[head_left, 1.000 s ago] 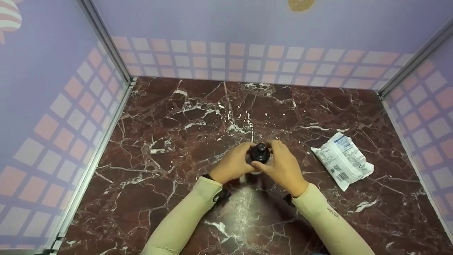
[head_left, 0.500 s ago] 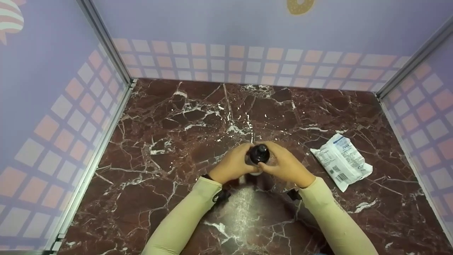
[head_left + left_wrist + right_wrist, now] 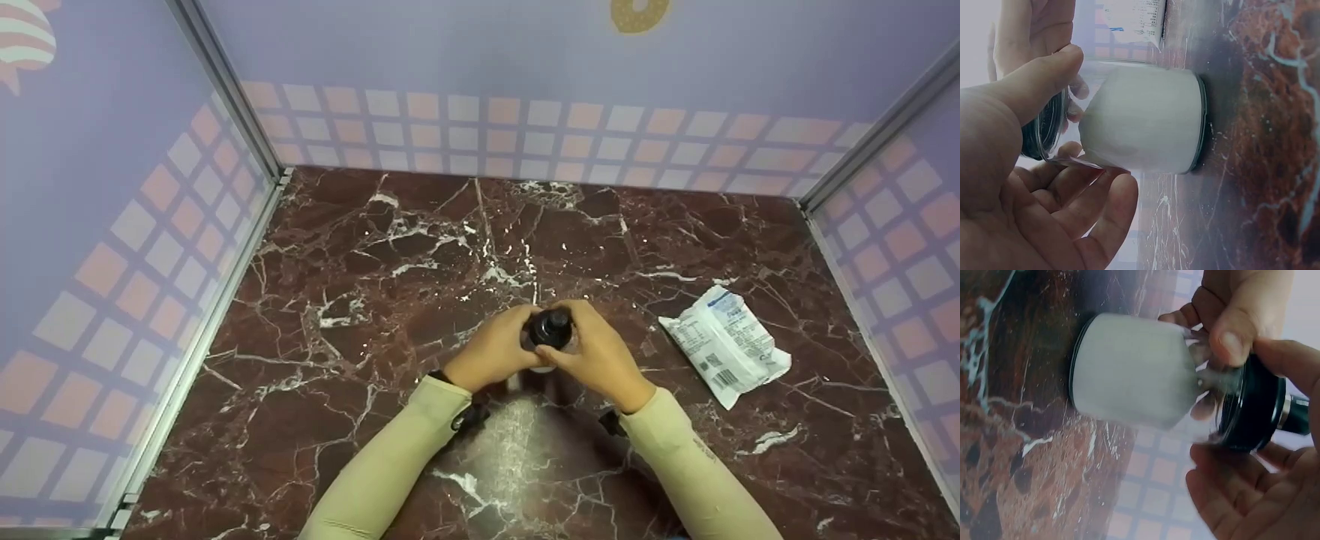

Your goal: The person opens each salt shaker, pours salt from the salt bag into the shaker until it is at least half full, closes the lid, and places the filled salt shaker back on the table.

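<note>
A clear jar (image 3: 1145, 121) partly filled with white powder stands upright on the marble tabletop. Its black lid (image 3: 1264, 405) carries a small knob and sits at the jar's mouth. My left hand (image 3: 491, 349) grips the jar around its upper part, the thumb on the near side close under the lid. With thumb and fingers my right hand (image 3: 604, 352) holds the lid from the right. In the right wrist view, the powder's surface slopes inside the jar.
To the right lies a crumpled white printed bag (image 3: 724, 345) with a barcode. White specks (image 3: 525, 259) dot the marble tabletop (image 3: 300, 465) beyond the jar. Patterned panels (image 3: 495, 135) enclose the back and both sides.
The right wrist swung outward half a second ago and is now back inward, fingers still at the lid. The lid's knob has shifted slightly; my left hand has barely moved.
</note>
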A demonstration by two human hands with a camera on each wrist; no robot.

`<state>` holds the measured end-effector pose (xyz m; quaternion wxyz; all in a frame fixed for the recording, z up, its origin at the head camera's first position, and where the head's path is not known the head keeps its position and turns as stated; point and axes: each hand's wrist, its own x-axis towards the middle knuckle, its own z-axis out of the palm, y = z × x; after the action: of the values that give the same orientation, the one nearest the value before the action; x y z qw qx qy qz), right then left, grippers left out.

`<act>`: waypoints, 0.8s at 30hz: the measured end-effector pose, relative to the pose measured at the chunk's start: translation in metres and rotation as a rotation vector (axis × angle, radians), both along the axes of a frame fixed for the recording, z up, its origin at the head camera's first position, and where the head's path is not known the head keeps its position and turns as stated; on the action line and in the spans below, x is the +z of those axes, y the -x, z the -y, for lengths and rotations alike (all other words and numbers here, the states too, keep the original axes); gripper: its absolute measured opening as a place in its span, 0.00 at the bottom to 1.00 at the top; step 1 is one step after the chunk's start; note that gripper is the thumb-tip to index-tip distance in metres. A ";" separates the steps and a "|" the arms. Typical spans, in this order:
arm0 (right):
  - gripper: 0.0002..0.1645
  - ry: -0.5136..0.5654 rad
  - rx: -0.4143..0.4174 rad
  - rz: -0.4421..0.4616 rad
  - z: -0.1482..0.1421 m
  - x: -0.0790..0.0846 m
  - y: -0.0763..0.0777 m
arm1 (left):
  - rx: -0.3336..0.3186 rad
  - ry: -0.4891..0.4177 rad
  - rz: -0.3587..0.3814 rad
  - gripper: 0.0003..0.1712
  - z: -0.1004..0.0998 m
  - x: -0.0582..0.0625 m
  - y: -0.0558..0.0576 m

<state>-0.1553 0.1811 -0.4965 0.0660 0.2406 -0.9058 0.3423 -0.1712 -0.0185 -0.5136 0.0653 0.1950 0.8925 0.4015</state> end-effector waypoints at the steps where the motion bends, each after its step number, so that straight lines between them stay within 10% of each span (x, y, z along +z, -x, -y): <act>1: 0.41 -0.019 -0.013 -0.006 0.002 0.000 -0.001 | 0.002 0.001 -0.002 0.40 0.000 0.000 -0.001; 12: 0.37 -0.124 0.032 -0.016 0.004 0.010 0.007 | -0.009 0.014 -0.009 0.40 -0.001 0.002 -0.002; 24: 0.38 0.026 0.195 0.018 -0.008 0.025 0.015 | -0.032 -0.044 0.019 0.41 0.001 0.002 -0.001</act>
<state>-0.1698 0.1892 -0.4713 0.0272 0.3236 -0.8742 0.3610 -0.1705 -0.0194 -0.5114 0.0759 0.2070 0.8796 0.4216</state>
